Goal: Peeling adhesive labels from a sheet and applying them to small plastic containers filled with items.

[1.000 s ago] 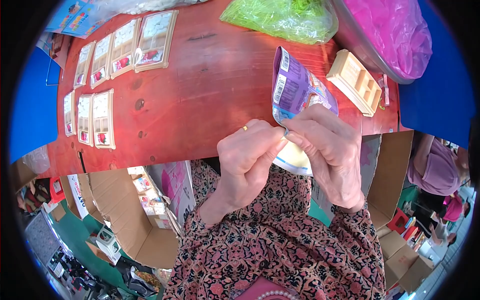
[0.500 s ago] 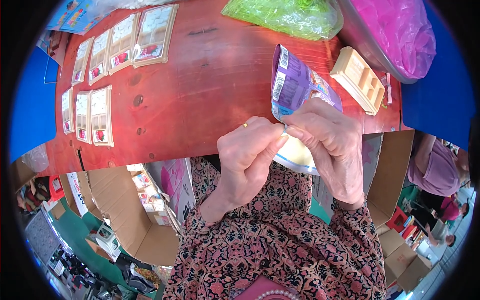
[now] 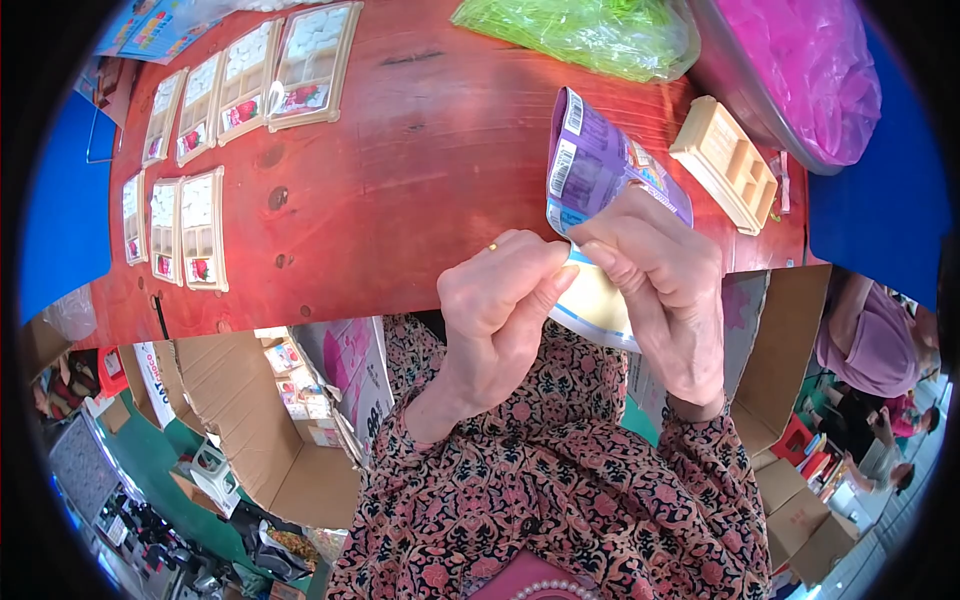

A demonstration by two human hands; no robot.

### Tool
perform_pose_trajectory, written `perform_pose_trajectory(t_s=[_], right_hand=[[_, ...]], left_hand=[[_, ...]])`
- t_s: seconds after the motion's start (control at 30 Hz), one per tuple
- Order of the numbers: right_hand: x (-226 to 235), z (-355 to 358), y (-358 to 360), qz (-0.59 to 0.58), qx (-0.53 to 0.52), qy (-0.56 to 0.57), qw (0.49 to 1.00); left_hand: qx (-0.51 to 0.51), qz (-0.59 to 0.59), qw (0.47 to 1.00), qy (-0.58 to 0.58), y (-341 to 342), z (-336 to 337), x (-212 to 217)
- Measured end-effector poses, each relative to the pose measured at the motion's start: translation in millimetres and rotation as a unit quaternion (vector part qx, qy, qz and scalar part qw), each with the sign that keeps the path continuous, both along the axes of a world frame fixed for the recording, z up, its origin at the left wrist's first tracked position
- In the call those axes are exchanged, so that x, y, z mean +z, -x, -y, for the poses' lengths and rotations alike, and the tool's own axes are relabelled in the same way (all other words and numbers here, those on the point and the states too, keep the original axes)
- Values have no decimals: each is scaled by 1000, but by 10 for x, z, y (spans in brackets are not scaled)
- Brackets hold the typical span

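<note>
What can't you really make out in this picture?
- Purple packet: its lower end is hidden behind the left hand and right hand, head view.
- Pink bag: cut off by the picture's rim.
- Filled trays: contents too small to tell.

Purple packet (image 3: 598, 170): glossy plastic film, creased, pale matt inner face. Table (image 3: 420, 190): red-stained wood, smooth, knots and grain visible, slight sheen. Beige tray (image 3: 726, 162): rigid moulded plastic, matt. Filled trays (image 3: 250, 75): same plastic under shiny clear film. Green bag (image 3: 590, 30) and pink bag (image 3: 800, 70): thin crinkled plastic. Boxes (image 3: 250, 420): matt brown cardboard. Sleeves (image 3: 560, 480): soft patterned cloth.
</note>
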State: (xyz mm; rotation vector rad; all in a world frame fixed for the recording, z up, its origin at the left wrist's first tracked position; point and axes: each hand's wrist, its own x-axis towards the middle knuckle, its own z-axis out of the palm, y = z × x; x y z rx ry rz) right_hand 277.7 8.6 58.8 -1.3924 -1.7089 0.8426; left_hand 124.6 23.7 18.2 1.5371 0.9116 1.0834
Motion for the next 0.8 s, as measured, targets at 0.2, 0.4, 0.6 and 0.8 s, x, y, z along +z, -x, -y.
perform_pose_trajectory(t_s=[0.2, 0.4, 0.6, 0.8], right_hand=[[-17, -12, -35, 29, 20, -13, 999], [-31, 10, -25, 43, 8, -21, 999], [-3, -6, 34, 118, -21, -12, 993], [2, -8, 61, 82, -50, -1, 995]], left_hand=[[-9, -5, 1000, -24, -5, -28, -38], [-1, -12, 999, -47, -19, -30, -52], [2, -22, 998, -51, -29, -29, -79], [7, -10, 999, -40, -38, -21, -80]])
